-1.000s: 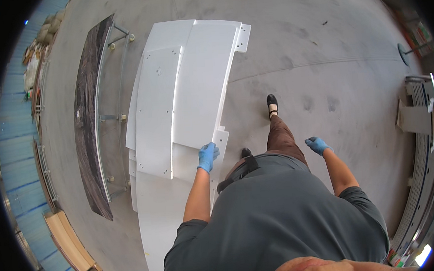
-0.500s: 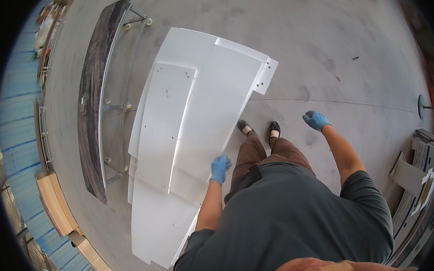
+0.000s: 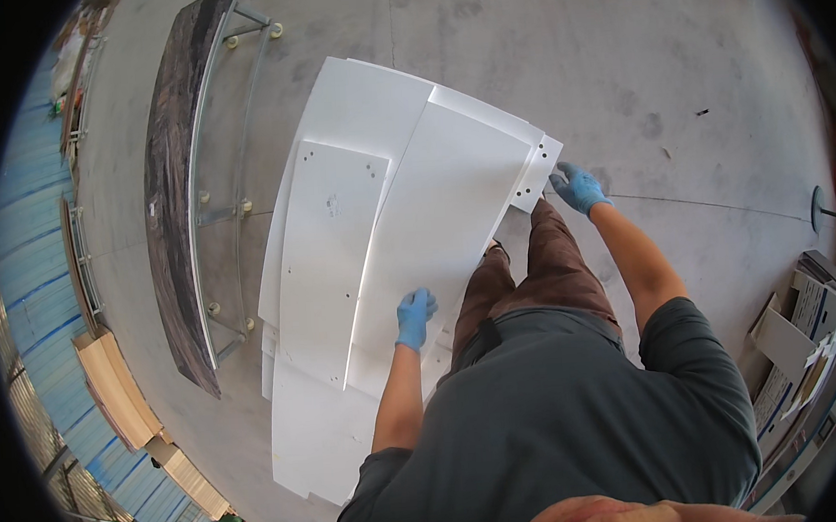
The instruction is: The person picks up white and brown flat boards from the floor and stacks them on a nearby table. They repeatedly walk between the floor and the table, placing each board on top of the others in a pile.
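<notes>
A stack of large white panels (image 3: 459, 153) lies in front of me to the left, its pieces overlapping unevenly. On top, at its left, rests a smaller white panel (image 3: 326, 238) with small dark holes near its corners. At the stack's right corner, a drilled white end piece (image 3: 532, 181) sticks out past the others. My right hand (image 3: 578, 190), in a blue glove, is beside this end, fingers apart and holding nothing; whether the fingertips touch it I cannot tell. My left hand (image 3: 416, 317), also gloved in blue, is over the near part of the stack, fingers curled with nothing in them.
A dark wood-grain panel (image 3: 179, 180) stands on a wheeled metal frame (image 3: 243, 209) left of the stack. Light wood boards (image 3: 120, 389) are along the blue wall at far left. Cartons and flat packages (image 3: 810, 333) are on the right, near a round-based stand (image 3: 817, 208).
My right hand has moved left to the drilled end of the stack, its fingers now apart. My left hand has shifted slightly up over the panels. I have stepped closer to the stack.
</notes>
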A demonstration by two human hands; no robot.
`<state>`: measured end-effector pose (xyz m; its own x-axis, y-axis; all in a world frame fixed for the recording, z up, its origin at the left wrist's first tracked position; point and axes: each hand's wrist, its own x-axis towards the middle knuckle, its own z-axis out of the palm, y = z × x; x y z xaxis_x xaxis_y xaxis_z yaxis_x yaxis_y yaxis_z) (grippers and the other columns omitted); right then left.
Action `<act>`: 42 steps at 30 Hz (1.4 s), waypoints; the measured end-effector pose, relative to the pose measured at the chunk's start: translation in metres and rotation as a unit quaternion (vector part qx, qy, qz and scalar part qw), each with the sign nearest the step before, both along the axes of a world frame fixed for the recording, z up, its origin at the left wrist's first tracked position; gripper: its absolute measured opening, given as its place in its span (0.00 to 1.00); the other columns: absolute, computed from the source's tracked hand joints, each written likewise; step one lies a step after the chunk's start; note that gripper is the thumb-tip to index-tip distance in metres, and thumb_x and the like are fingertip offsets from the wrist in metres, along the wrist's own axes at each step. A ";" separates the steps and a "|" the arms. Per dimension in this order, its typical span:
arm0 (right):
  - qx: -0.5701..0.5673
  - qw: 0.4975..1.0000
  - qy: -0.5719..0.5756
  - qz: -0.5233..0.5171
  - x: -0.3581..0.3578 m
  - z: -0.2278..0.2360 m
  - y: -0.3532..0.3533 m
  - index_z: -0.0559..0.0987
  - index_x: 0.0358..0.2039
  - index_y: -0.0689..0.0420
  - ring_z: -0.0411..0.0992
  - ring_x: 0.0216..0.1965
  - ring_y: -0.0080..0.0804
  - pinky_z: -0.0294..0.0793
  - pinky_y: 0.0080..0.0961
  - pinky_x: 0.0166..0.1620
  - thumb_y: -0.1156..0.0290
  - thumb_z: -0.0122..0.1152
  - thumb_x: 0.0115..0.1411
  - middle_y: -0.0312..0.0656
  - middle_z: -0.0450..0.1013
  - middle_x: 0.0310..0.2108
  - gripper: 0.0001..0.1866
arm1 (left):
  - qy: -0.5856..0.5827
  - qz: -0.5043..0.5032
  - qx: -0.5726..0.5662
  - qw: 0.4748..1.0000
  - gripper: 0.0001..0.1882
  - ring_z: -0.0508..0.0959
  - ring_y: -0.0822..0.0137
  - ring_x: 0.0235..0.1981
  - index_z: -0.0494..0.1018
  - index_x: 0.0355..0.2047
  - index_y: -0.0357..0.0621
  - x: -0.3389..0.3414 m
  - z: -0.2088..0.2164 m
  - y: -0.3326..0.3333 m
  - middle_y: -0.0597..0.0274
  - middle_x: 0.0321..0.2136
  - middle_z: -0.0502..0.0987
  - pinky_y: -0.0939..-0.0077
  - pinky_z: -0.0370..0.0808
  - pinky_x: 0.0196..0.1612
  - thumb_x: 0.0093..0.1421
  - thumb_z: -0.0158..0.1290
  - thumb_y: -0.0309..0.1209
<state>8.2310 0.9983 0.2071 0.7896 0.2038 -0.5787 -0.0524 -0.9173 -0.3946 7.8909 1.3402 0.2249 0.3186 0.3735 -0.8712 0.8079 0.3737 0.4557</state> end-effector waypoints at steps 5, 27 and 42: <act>-0.039 0.999 -0.012 -0.020 0.055 -0.037 -0.008 0.73 0.62 0.56 0.70 0.62 0.51 0.68 0.43 0.64 0.47 0.55 0.65 0.51 0.72 0.61 0.33 | 0.041 0.042 0.015 0.998 0.20 0.81 0.67 0.33 0.78 0.45 0.41 0.033 0.000 -0.016 0.61 0.33 0.82 0.72 0.75 0.38 0.63 0.56 0.44; 0.227 0.863 -0.230 0.389 0.071 -0.037 0.328 0.77 0.55 0.56 0.69 0.62 0.49 0.64 0.46 0.64 0.61 0.64 0.60 0.48 0.73 0.60 0.24 | 0.232 0.261 0.344 0.872 0.42 0.71 0.42 0.63 0.66 0.63 0.28 -0.102 -0.064 0.110 0.35 0.62 0.70 0.59 0.67 0.65 0.59 0.55 0.52; 0.058 0.843 -0.322 0.428 -0.014 -0.097 0.444 0.72 0.62 0.62 0.70 0.60 0.51 0.69 0.44 0.61 0.47 0.56 0.64 0.55 0.73 0.58 0.35 | 0.334 0.304 0.373 0.810 0.45 0.68 0.43 0.65 0.64 0.66 0.35 -0.362 -0.092 0.203 0.40 0.65 0.66 0.55 0.67 0.66 0.60 0.51 0.59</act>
<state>8.2169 1.4424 0.1104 0.4672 0.8838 -0.0239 0.8678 -0.4636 -0.1788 7.5292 1.5437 0.1329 -0.5723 0.7863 -0.2329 0.7369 0.6177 0.2747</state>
